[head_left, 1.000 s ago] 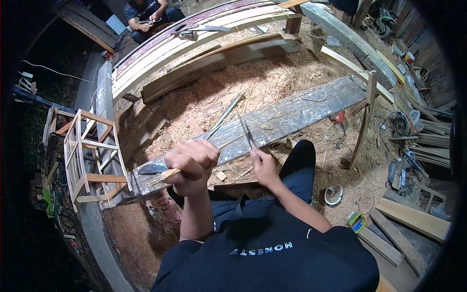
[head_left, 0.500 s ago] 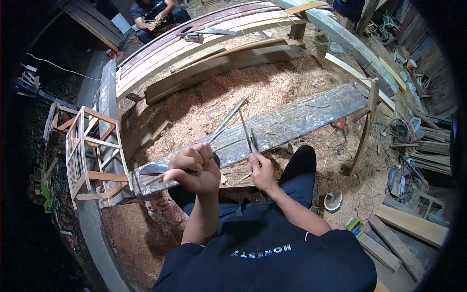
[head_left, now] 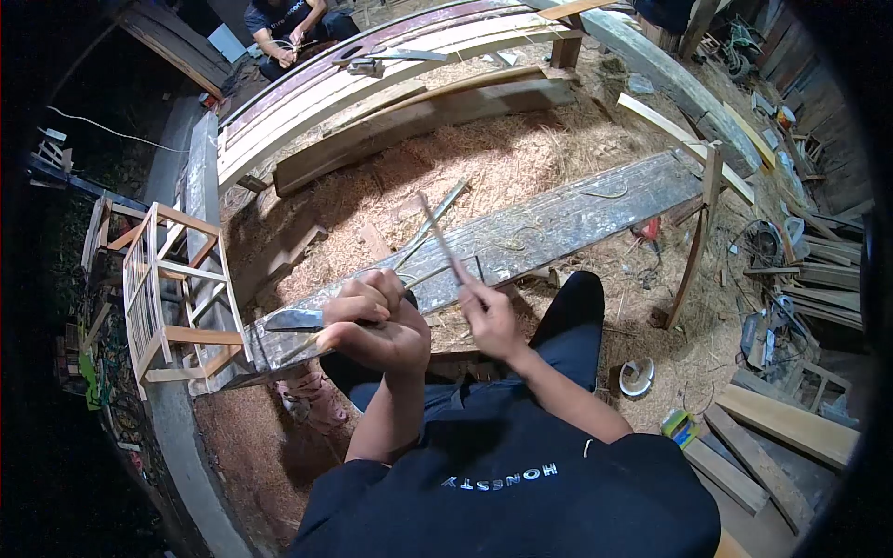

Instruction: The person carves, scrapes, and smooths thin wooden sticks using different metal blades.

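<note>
My left hand [head_left: 377,325] is closed, palm up, around a knife whose blade [head_left: 294,320] points left beyond the thumb. A thin pale strip [head_left: 299,351] shows just below the blade; whether the hand grips it too is unclear. Closed on a thin stick [head_left: 443,238], my right hand [head_left: 490,323] is above the plank bench's near edge. The stick is blurred and tilts up to the left. A long narrow flat piece [head_left: 439,218] lies across the far edge of the weathered plank bench [head_left: 567,228]. Beside my right fingers stands a small dark upright piece [head_left: 479,269].
A slatted wooden frame [head_left: 191,279] stands at the bench's left end. Shavings [head_left: 521,167] cover the ground. Across the back, long pale boards [head_left: 307,121] carry a handsaw [head_left: 409,55]. Another person [head_left: 290,33] crouches behind them. Planks [head_left: 791,428] lie at lower right.
The stick in my right hand has swung to the left, and that hand has shifted slightly left. My left hand has moved a little right and down, still around the knife.
</note>
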Motion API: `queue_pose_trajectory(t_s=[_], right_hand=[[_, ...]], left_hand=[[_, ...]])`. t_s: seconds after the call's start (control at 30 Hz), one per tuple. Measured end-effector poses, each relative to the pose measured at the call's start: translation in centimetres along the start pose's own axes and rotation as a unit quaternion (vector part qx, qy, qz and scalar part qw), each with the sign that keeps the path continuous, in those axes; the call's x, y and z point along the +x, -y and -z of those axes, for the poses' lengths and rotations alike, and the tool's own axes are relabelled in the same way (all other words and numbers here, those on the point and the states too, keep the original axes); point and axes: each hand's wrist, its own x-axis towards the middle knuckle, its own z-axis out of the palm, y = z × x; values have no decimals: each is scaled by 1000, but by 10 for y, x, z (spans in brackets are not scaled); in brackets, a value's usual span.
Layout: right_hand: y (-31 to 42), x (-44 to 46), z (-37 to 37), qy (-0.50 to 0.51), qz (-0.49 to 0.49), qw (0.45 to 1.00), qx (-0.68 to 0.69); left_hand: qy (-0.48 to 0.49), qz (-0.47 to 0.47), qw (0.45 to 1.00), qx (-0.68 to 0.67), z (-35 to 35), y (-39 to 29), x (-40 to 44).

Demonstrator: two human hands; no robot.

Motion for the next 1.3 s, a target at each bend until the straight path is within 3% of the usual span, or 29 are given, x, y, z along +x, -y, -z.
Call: queue_pose_trajectory(t_s=[0.03,0.07,0.13,0.27,0.3,0.33,0.37,0.53,0.6,0.63,0.73,0.8,0.83,0.87,0.93,1.0,1.07,1.1,1.2,1.27,1.3], right_hand=[[15,-2,-4,16,69,997,11],[13,-4,-4,15,69,997,11],[-4,-13,-9,39,17,998,54],[-44,7,10,-37,-81,996,-3],[-40,9,15,-7,-100,995,7],[-36,6,12,-8,-99,995,8],[-30,-1,5,-18,-29,999,-4],[-59,-7,16,-38,-81,996,-18],[-63,-11,20,-48,-55,996,-51],[-48,-11,23,-21,-121,991,-44],[-72,-11,17,-15,-103,995,-13],[-100,-13,11,-79,57,992,-76],[-82,-19,11,-59,0,998,16],[-69,-21,12,-58,1,998,17],[-54,-26,17,-32,-86,995,29],[-67,-22,16,-50,-31,997,-55],[-64,-19,15,-58,-138,983,102],[-63,-18,17,-38,-141,986,84],[-63,-22,12,-20,-71,996,41],[-65,-23,5,-58,36,996,-59],[-35,-26,4,-39,38,998,-40]], left_hand=[[0,2,1000,-1,-2,0,-1],[-4,-1,1000,9,-3,0,-1],[-7,-4,1000,20,-3,0,1],[-23,0,1000,7,3,0,3],[-11,4,1000,-10,4,0,3],[-10,4,1000,-10,2,-1,2],[-3,0,1000,2,0,-1,1],[6,12,1000,-13,2,-2,2],[20,10,1000,-21,1,-1,-1],[37,6,999,-29,0,-1,-1],[48,9,998,-29,4,-1,0],[39,12,999,-33,9,2,6],[28,19,999,-38,11,2,10],[29,18,999,-38,14,2,17],[61,64,996,-25,18,1,32],[21,89,994,-54,17,4,42],[23,114,988,-99,18,10,48],[29,123,987,-100,14,9,49],[18,107,985,-134,10,11,43],[45,89,986,-135,3,6,30],[68,73,986,-133,1,4,24]])
